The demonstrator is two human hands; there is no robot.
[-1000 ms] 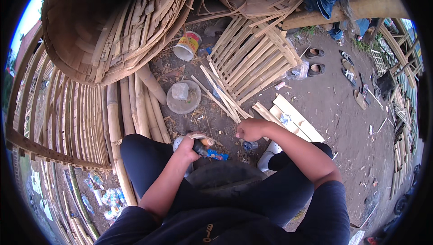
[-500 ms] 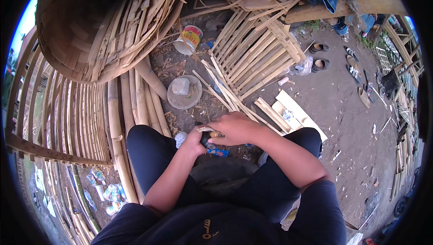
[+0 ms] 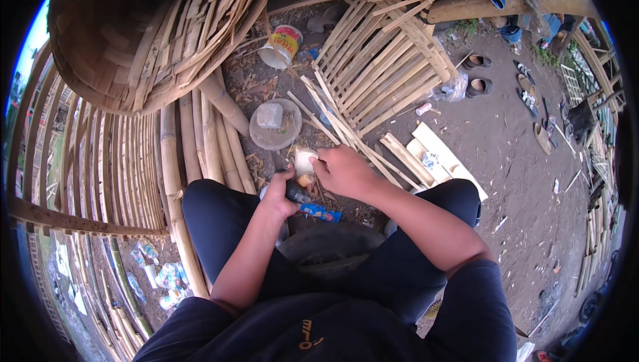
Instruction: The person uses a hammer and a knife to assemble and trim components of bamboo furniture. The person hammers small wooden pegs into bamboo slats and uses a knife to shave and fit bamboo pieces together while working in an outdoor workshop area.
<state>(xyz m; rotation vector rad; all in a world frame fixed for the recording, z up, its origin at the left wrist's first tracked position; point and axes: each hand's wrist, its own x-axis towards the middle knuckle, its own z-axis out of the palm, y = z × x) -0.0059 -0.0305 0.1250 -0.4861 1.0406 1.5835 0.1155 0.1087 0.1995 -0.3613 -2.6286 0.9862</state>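
Now the left hand grips a dark object, the right hand pinching a pale piece beyond.

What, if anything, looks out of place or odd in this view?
The red-and-yellow bucket at upper centre looks tipped over: its round white end faces toward the person. Crumpled plastic litter lies scattered at lower left, and a blue wrapper near the left hand looks like stray rubbish.
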